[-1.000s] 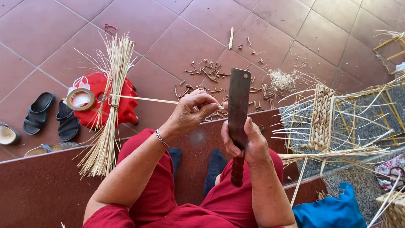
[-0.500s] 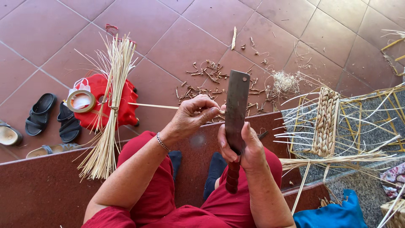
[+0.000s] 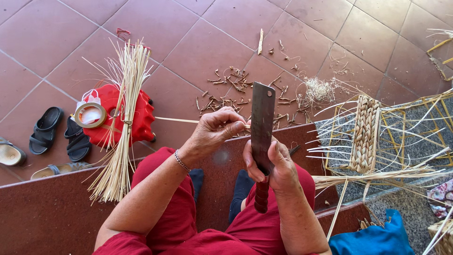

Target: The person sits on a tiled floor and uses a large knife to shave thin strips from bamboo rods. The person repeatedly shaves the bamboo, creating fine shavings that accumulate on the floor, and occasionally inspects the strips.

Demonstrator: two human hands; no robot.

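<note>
Here, the left hand [image 3: 214, 132] pinches a thin pale cane strip [image 3: 177, 120] running leftward, crosswise to the upright rectangular steel cleaver [image 3: 262, 123] gripped by the right hand [image 3: 273, 163].

Both hands closed, left hand [image 3: 214, 132] beside right hand [image 3: 273, 163].

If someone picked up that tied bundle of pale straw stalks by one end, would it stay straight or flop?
The bundle would probably hold fairly straight near its tie, since the stalks look thin but stiff. The loose ends already fan out, so they would likely splay. It seems light.
</note>
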